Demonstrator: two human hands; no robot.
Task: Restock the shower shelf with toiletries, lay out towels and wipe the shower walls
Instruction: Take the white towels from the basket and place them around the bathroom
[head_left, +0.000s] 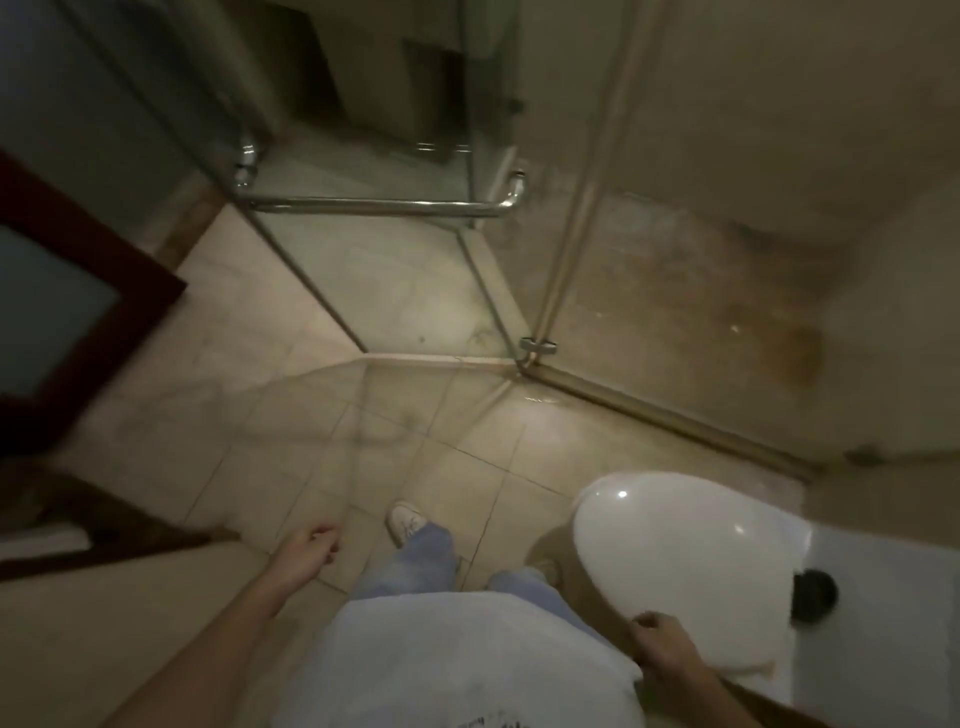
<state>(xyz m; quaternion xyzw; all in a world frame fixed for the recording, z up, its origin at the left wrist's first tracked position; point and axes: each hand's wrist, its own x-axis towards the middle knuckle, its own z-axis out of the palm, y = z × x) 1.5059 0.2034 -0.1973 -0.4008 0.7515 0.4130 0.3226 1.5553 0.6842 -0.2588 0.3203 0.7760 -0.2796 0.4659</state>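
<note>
I stand on a tiled bathroom floor facing a glass shower enclosure (649, 260). Its glass door (363, 270) swings open toward me, with a chrome bar handle (379, 207) across it. The shower floor (701, 312) behind the glass shows brown stains. My left hand (306, 551) hangs at my side with fingers loosely curled, holding nothing. My right hand (657, 642) hangs low beside the toilet lid, fingers loosely curled, and it holds nothing that I can see. No toiletries, towels or cloth are in view.
A white toilet (691, 545) with its lid down stands at the right, close to my leg. A dark wooden door (130, 332) with a frosted pane is at the left. My feet stand on beige floor tiles (415, 457).
</note>
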